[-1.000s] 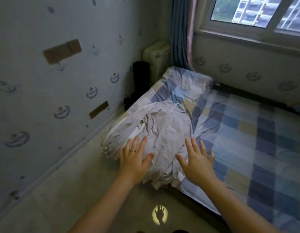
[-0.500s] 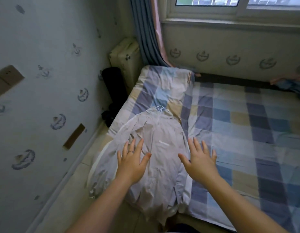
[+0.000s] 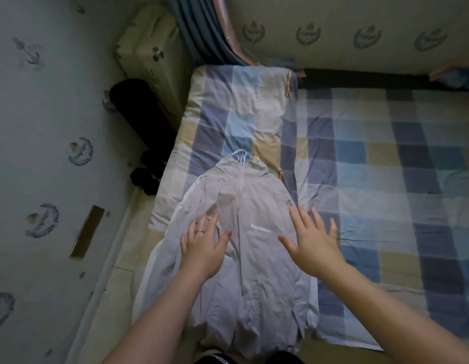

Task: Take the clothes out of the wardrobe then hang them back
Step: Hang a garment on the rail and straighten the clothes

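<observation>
A pale grey zip-up jacket (image 3: 244,200) lies flat and face up on the near left corner of the bed, its hem hanging over the bed's front edge. White hanger hooks (image 3: 240,155) stick out at its collar. My left hand (image 3: 202,245), with a ring on it, hovers over or rests on the jacket's left chest, fingers spread. My right hand (image 3: 313,240) is spread over the jacket's right side and the sheet beside it. Neither hand grips anything.
The bed (image 3: 386,166) has a blue, beige and white checked sheet, with a matching pillow (image 3: 244,109) beyond the jacket. A cream suitcase (image 3: 149,48) and a dark roll (image 3: 141,114) stand in the corner by the curtain (image 3: 202,30). The wall runs along the left.
My view has tilted down and moved closer over the jacket. The jacket now lies flatter and straighter; both hands stay spread over it in about the same places.
</observation>
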A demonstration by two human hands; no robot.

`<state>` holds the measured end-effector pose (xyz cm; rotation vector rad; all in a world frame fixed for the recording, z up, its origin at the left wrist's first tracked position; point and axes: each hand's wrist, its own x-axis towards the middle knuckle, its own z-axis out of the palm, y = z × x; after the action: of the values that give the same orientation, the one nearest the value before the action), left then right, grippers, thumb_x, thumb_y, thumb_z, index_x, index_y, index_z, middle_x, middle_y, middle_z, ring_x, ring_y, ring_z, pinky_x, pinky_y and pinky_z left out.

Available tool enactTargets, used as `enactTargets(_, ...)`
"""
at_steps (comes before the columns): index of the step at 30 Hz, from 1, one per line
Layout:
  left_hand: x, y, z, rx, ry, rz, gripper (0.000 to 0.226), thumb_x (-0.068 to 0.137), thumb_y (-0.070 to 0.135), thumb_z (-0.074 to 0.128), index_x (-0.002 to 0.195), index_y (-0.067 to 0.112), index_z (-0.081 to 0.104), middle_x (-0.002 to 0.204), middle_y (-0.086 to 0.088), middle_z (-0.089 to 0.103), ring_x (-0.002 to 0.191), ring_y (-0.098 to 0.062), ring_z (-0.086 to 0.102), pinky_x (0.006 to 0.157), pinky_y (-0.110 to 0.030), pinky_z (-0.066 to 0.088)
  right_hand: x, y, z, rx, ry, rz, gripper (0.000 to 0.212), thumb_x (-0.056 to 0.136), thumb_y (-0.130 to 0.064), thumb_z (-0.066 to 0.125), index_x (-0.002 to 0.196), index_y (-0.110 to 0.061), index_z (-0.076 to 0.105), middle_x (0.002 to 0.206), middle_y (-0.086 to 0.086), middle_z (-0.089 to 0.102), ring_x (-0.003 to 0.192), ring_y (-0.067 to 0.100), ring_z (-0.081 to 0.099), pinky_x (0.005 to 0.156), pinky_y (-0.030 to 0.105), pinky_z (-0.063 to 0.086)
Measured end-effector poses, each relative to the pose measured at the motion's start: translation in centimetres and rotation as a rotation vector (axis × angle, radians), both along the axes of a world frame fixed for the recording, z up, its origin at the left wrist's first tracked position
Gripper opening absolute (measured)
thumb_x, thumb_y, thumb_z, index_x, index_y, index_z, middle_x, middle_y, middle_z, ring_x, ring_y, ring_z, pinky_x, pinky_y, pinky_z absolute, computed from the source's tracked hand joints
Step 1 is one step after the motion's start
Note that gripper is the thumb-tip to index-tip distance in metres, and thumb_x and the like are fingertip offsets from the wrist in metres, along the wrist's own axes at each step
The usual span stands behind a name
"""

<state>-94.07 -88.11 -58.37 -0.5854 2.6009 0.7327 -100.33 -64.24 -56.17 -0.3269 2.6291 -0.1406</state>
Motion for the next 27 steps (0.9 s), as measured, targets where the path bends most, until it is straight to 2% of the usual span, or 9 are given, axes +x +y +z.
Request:
enactTargets(7,-10.5,-8.5,-11.0,0.04,-0.065,0.041,0.062,0.099,0.057,0.036,0.154,0.031,0.026,0.163,0.0,0.022,0.15,-0.024,0.012,0.121,-0.044,0.011,-6.8,-5.8,-9.1,0.071,-0.067,-0.103,0.072,0.097,-0.062,0.02,0.156,-0.028,-0.005,0.164,-0.008,-0.009,0.15,0.019,-0.009,0.118,0.055,0.0)
enactTargets(13,-19.5,-12.3,-24.5,-0.024,-0.033,-0.05,0.065,0.097,0.05,0.047,0.154,0.024,0.027,0.163,-0.007,0.022,0.149,-0.028,0.014,0.121,-0.043,0.012,-14.3,-9.1,-21.9,0.088,-0.077,-0.144,0.071,0.097,-0.061,0.025,0.156,-0.029,-0.001,0.164,-0.007,-0.003,0.151,0.02,-0.004,0.118,0.053,0.003)
enactTargets(18,-26.4,-13.9,-33.6,-0.147,0.087,-0.116,0.063,0.096,0.048,0.049,0.15,0.021,0.032,0.161,-0.008,0.024,0.146,-0.031,0.018,0.12,-0.044,0.016,-21.6,-11.4,-33.6,0.054,-0.002,-0.102,0.069,0.098,-0.059,0.026,0.155,-0.029,0.003,0.164,-0.005,-0.003,0.151,0.022,-0.002,0.12,0.053,0.004)
enactTargets(23,-30.3,-14.3,-37.9,-0.3,0.188,-0.181,0.054,0.096,0.046,0.05,0.142,0.017,0.044,0.142,-0.011,0.044,0.129,-0.037,0.037,0.106,-0.046,0.031,-26.8,-12.3,-40.6,-0.013,0.068,-0.11,0.067,0.098,-0.058,0.023,0.155,-0.029,0.005,0.164,-0.005,-0.002,0.151,0.021,-0.002,0.118,0.055,0.005)
enactTargets(27,-31.8,-13.9,-38.7,-0.389,0.314,-0.159,0.034,0.095,0.036,0.055,0.122,0.016,0.057,0.124,-0.017,0.053,0.116,-0.04,0.043,0.094,-0.049,0.035,-29.1,-12.1,-42.4,-0.051,0.088,-0.142,0.066,0.099,-0.056,0.025,0.156,-0.027,0.01,0.164,-0.004,0.008,0.149,0.021,0.011,0.117,0.052,0.011)
